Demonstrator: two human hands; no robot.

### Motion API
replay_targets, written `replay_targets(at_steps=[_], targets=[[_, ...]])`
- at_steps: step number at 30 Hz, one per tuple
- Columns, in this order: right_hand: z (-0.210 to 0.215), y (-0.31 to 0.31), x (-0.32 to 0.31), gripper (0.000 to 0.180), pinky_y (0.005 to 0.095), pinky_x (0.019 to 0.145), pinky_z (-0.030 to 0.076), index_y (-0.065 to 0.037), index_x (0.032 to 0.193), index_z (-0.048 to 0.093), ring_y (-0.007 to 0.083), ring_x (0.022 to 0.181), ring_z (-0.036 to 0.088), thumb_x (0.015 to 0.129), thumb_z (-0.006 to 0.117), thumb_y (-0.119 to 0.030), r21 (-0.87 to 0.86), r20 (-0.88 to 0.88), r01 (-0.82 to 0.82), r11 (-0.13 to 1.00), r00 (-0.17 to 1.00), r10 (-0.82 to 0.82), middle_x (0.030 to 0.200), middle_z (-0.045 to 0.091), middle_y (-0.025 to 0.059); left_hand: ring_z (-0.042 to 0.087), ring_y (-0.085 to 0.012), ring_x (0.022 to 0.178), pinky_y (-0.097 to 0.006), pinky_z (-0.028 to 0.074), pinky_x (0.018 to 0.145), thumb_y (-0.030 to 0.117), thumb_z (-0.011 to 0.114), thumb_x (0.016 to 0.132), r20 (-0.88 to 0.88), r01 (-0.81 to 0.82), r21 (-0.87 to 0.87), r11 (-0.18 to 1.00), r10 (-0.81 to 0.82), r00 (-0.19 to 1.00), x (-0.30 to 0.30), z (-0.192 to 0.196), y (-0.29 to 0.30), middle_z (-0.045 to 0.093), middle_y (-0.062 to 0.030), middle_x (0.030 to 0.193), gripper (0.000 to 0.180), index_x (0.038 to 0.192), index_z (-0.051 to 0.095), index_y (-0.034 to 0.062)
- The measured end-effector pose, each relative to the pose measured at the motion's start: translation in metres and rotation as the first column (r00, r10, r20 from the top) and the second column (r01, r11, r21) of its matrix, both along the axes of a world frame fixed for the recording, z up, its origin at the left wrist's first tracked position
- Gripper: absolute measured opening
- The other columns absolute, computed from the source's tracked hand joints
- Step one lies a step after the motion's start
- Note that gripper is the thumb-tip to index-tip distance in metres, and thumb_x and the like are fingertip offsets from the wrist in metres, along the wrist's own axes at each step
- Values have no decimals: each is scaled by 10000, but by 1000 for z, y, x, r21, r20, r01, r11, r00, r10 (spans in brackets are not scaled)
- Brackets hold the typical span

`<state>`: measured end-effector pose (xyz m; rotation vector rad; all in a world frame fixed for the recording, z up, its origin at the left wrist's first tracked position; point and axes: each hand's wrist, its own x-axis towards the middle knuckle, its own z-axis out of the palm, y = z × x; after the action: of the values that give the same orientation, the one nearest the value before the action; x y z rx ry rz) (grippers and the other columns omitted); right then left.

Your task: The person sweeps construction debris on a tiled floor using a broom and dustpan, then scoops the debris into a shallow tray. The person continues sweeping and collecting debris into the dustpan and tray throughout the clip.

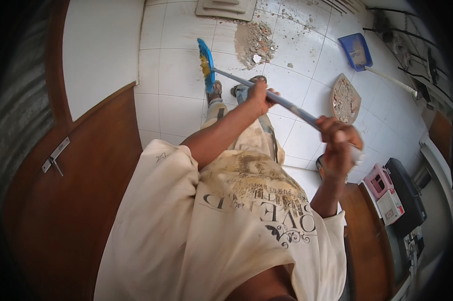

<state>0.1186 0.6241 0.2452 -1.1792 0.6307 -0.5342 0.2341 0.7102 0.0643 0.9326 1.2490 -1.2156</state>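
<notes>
- Broom (290,107): runs diagonally from the upper middle of the frame to right of centre. Blue head (204,56) with yellow bristles (205,67) at the upper-left end, grey handle down to the right.
- Your left hand (260,98) is wrapped round the handle, upper middle of the frame, between the head and your other grip.
- Your right hand (338,145) is wrapped round the far end, right of centre. Motion blur there, so I can't make out each finger.
- So the broom lies inside both hands; its head sits up and left of them, well apart from the nearer one, just beside your left foot (216,90).
- Can't tell if the bristles touch the tiled floor (178,70).
- Handling, my read: light, stiff handle, springy bristles, nothing fragile. Smooth shaft probably slips if your palms are dusty.
- Hold: spread as you have it, one hand mid-shaft to steer, one at the end for leverage. Keep off the bristles.
- Around it: rubble pile (260,44) upper middle, blue dustpan (345,46) upper right, rubble-filled tray (356,111) below the dustpan. The broom touches none of these in view.
</notes>
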Motion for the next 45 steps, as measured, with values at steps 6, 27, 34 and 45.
replay_targets(at_steps=[6, 27, 34, 45], targets=[[31, 97, 45, 249, 365, 566, 450, -46, 599, 449, 201, 467, 440, 808, 569, -108, -96, 152, -253, 963, 952, 265, 525, 470, 62, 467, -192, 569, -321, 432, 559, 102, 509, 721, 48, 67, -161, 985, -60, 997, 10, 0, 132, 466, -59, 678, 101, 792, 455, 56], [-144, 123, 39, 198, 287, 617, 434, 5, 693, 511, 141, 652, 527, 862, 536, -95, -240, -230, -770, 591, 637, 736, 717, 561, 96, 513, -212, 620, -337, 431, 499, 304, 492, 840, 341, -222, 119, 968, 170, 925, -26, -178, 198, 528, -95, 755, 235, 903, 491, 77], [-69, -58, 0, 187, 355, 777, 479, 22, 718, 570, 188, 730, 599, 853, 536, -103, -336, -325, -681, 651, 732, 599, 648, 553, 81, 529, -221, 517, -339, 410, 398, 182, 504, 821, 221, -379, -100, 920, 392, 893, -61, -97, -31, 553, -128, 720, 152, 813, 518, 31], [-35, -45, -55, 216, 452, 734, 439, -75, 655, 425, 192, 545, 443, 768, 585, -165, -29, 239, -780, 625, 602, 762, 577, 443, 50, 527, -164, 680, -351, 477, 541, 243, 506, 824, 410, -397, -66, 915, 388, 826, -167, -3, 43, 514, -84, 773, 245, 946, 509, 31]])
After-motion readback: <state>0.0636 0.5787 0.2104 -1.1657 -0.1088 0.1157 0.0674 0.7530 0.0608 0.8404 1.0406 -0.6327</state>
